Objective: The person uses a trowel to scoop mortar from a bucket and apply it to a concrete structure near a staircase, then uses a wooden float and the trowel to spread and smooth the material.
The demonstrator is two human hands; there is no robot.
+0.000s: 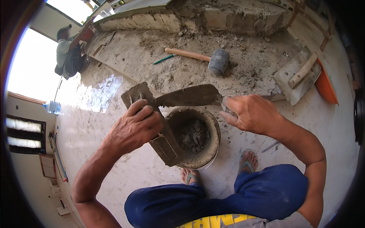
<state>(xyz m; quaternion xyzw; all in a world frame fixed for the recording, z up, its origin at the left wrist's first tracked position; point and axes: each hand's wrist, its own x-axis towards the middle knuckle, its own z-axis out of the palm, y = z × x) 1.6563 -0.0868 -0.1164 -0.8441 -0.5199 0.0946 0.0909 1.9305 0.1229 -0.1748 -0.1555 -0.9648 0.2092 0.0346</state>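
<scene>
Head view: the left hand [135, 127] held a plastering trowel [166, 149], the right hand [253, 113] a long-bladed trowel [190, 95], above a bucket [214, 127].
Left fingers curled round one handle, right fingers pinched the other, the trowels overlapping in view. The bucket, holding mortar [195, 136], stood on the floor [138, 167] near the concrete slab's [133, 45] edge; a rubber mallet [218, 62] lay on that slab.

Rough grey crust mattes the flat trowel [168, 149]; the long blade [188, 95] looks like metal, though I can't be sure under that caking. Crumbly, matt mortar [195, 135] here, gritty-coated bucket [215, 131] around it! Smooth wooden mallet handle [188, 53] over there, glossy pale floor [85, 131], soft cloth trousers [270, 192].
</scene>
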